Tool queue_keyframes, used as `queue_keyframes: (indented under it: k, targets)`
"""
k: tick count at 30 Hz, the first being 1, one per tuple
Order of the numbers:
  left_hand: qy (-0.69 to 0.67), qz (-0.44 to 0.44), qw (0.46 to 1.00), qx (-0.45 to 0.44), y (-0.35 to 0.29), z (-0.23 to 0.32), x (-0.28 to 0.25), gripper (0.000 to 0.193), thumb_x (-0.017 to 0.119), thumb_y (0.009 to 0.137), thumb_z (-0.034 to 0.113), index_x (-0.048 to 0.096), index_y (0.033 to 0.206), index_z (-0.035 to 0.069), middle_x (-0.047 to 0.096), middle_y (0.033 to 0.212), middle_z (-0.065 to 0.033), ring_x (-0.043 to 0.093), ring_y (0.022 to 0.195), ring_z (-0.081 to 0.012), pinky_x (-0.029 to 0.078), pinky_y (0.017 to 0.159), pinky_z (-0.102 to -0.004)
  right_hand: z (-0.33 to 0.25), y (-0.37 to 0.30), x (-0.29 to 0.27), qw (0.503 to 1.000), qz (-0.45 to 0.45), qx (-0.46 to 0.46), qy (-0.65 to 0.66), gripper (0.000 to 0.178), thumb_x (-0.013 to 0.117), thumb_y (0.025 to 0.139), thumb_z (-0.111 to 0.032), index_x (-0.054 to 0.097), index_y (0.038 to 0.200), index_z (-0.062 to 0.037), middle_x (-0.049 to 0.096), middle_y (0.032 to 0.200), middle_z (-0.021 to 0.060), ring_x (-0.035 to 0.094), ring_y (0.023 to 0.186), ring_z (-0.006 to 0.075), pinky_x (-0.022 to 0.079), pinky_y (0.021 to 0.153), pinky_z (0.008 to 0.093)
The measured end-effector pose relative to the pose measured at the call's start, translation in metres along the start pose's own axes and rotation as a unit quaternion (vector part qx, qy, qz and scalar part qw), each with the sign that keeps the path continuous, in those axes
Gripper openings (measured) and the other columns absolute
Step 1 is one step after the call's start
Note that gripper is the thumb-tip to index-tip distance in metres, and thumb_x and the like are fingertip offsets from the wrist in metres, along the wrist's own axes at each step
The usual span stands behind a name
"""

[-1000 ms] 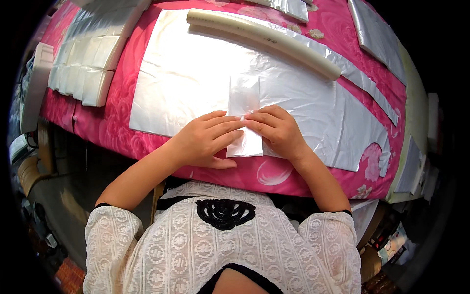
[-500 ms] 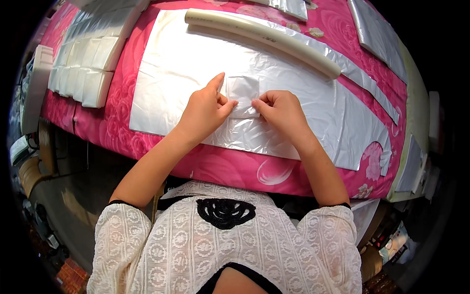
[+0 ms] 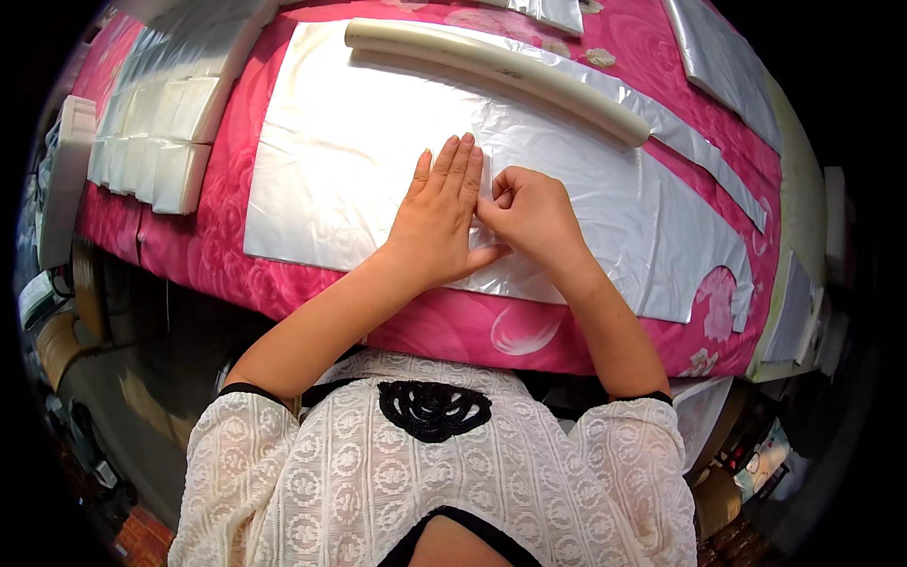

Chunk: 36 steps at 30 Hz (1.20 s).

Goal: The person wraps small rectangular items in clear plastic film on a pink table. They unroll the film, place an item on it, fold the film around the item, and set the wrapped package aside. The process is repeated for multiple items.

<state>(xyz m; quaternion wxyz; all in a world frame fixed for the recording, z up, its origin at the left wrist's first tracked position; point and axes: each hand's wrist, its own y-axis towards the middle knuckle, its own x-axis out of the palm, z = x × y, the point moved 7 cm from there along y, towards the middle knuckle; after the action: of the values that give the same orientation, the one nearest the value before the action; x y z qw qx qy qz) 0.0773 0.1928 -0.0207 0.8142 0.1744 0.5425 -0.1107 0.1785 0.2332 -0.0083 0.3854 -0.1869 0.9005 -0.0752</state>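
A pile of large white plastic bags (image 3: 321, 180) lies flat in front of me, with a curved handle cutout at its right end. My left hand (image 3: 430, 213) rests flat on it, fingers stretched and thumb out to the right. Beneath that palm is a small folded plastic bag (image 3: 487, 180), of which only a strip shows between my hands. My right hand (image 3: 531, 210) is closed at the folded bag's right edge, thumb and fingers pinched together on it. Its fingertips touch the side of my left hand.
A cream plastic tube (image 3: 501, 74) lies across the far part of the pile. Stacked folded bags (image 3: 151, 170) stand in rows at the left. Another flat silvery stack (image 3: 723, 76) lies at the far right. A pink flowered cloth (image 3: 425, 326) covers the table.
My left hand has gone from pinching the small folded bag's left edge to lying flat over it. The right hand has shifted slightly left and keeps its pinch.
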Motion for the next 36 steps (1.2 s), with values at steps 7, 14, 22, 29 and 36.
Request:
queue_keyframes:
  k: [7, 14, 22, 29, 36]
  targets:
    - [0.006, -0.016, 1.000, 0.026, -0.006, 0.002, -0.003, 0.107, 0.058, 0.070, 0.064, 0.021, 0.138, -0.009, 0.022, 0.145, -0.0251, 0.017, 0.137, -0.0356, 0.011, 0.112, -0.0461, 0.004, -0.024, -0.021, 0.992, 0.047, -0.032, -0.114, 0.028, 0.072, 0.070, -0.021, 0.059, 0.086, -0.0022, 0.062, 0.071, 0.0110, 0.062, 0.068, 0.0260, 0.049, 0.063, 0.0344]
    - [-0.036, -0.200, 0.967, 0.151, -0.103, 0.009, -0.029, 0.097, 0.070, 0.064, 0.046, 0.029, 0.137, -0.003, 0.028, 0.145, -0.0166, 0.023, 0.136, -0.0287, 0.017, 0.111, -0.0447, 0.010, -0.053, -0.012, 0.997, -0.003, -0.083, 0.011, 0.025, 0.070, 0.075, -0.013, 0.061, 0.093, 0.0017, 0.062, 0.073, 0.0095, 0.060, 0.063, 0.0154, 0.047, 0.059, 0.0271]
    - [-0.319, -0.126, 0.933, 0.104, -0.122, -0.004, -0.062, 0.055, 0.055, 0.078, 0.008, 0.046, 0.132, 0.008, 0.026, 0.145, -0.0214, 0.025, 0.135, -0.0366, 0.022, 0.108, -0.0460, -0.047, -0.056, 0.020, 0.920, -0.190, -0.297, 0.169, 0.046, 0.077, 0.070, -0.025, 0.060, 0.106, -0.0030, 0.062, 0.097, 0.0109, 0.060, 0.086, 0.0225, 0.048, 0.076, 0.0319]
    - [-0.527, 0.021, 0.849, 0.014, -0.062, -0.010, -0.086, 0.048, 0.044, 0.094, 0.030, 0.040, 0.137, 0.008, 0.013, 0.149, -0.0194, 0.022, 0.136, -0.0326, 0.023, 0.107, -0.0433, -0.059, -0.033, 0.027, 0.898, -0.179, -0.274, 0.295, 0.024, 0.074, 0.075, -0.010, 0.065, 0.096, -0.0048, 0.063, 0.089, 0.0053, 0.060, 0.082, 0.0168, 0.046, 0.073, 0.0277]
    - [-0.461, 0.137, 0.867, -0.126, -0.051, -0.049, -0.077, 0.055, 0.057, 0.079, 0.003, 0.041, 0.131, 0.007, 0.030, 0.144, -0.0149, 0.037, 0.127, -0.0260, 0.037, 0.098, -0.0348, -0.045, 0.061, -0.121, 0.863, 0.363, -0.348, -0.051, 0.016, 0.069, 0.068, -0.004, 0.062, 0.082, -0.0041, 0.062, 0.079, 0.0083, 0.059, 0.074, 0.0272, 0.047, 0.063, 0.0362]
